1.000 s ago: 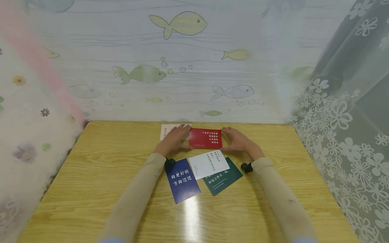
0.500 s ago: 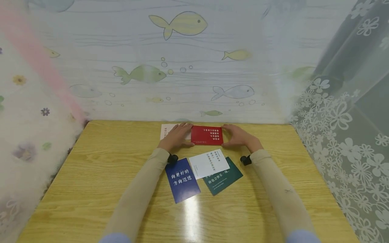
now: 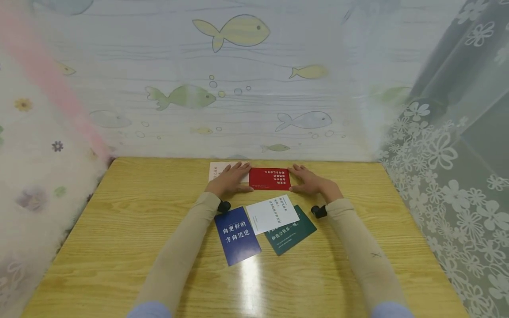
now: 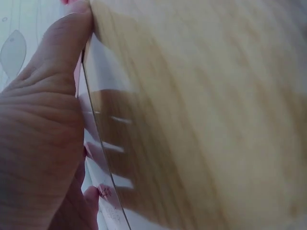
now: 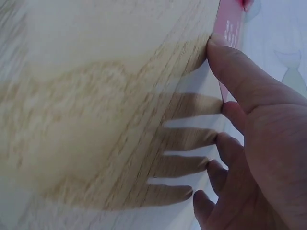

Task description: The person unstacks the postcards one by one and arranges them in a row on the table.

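Note:
A red card [image 3: 269, 179] with white lettering lies between my two hands at the far side of the table. My left hand [image 3: 232, 179] holds its left corners between thumb and forefinger. Beneath that hand is a pale pink card [image 3: 215, 171], mostly covered by the fingers. At the red card's right end, my right hand [image 3: 312, 181] has thumb and forefinger at the two corners. The right wrist view shows the thumb [image 5: 230, 62] against the card's edge, the other fingers spread near the tabletop. In the left wrist view, the thumb [image 4: 62, 40] stretches towards the red card.
Closer to me lie a blue card [image 3: 237, 236], a white card [image 3: 272, 213] and a green card [image 3: 292, 232] partly under the white one. They rest on a wooden table [image 3: 119, 247]. A fish-patterned curtain [image 3: 246, 88] hangs along the far edge.
Both hands and the red card shifted slightly away from me, then a little back. The red card now lies straighter, parallel to the table's far edge. The other cards have not moved.

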Motion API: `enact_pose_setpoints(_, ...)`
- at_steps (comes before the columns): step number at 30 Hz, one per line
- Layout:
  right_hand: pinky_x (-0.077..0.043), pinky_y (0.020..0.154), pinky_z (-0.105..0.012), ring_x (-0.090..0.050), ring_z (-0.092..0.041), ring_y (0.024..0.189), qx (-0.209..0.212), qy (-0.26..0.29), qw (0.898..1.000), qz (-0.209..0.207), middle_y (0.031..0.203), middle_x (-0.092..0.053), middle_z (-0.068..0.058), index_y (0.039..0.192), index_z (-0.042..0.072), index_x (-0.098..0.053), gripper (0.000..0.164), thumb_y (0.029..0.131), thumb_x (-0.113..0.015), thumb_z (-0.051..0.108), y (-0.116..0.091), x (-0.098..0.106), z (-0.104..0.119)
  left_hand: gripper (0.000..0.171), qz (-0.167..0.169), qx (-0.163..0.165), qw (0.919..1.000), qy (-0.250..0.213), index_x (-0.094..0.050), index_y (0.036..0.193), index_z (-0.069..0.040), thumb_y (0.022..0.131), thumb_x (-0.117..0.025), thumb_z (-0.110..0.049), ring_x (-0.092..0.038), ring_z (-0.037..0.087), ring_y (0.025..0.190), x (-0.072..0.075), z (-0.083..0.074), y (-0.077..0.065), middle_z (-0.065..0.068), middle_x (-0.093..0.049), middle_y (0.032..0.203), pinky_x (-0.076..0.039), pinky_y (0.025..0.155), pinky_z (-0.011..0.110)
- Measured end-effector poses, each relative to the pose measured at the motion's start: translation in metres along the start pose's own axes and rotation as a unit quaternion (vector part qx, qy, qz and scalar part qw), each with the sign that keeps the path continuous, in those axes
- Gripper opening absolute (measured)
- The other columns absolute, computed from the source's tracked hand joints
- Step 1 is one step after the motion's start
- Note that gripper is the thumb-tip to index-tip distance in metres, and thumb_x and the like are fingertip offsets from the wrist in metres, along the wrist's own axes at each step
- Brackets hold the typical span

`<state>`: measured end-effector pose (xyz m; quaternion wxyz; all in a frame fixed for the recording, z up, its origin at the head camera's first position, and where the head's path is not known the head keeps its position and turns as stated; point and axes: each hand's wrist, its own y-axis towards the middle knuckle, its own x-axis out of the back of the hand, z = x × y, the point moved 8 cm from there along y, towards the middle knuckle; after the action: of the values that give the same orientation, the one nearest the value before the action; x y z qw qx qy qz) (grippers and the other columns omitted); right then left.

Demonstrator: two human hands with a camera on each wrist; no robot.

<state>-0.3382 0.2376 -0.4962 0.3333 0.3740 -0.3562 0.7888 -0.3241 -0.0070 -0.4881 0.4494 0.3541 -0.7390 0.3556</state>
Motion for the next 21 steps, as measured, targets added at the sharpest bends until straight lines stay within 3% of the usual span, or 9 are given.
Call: enact_pose_setpoints(21,-0.02,0.124,-0.061,-0.018,-0.048,0.153,0.013,-0.039,0.996,-0.084,0.166,-0.022,-0.024,0.16,0.005,-0.031,0.066,0.104,-0.057,0.029,0.0015,0.002,0.0046,0.071,-0.019,-0.006,0.9997,-0.014,-0.031,0.161,-0.013,0.103,-0.057,-0.045,-0.012,0.03,0.158,0.0018,0.0038,0.0067,0.004,-0.026,0.168,-0.008,0.128,0.053)
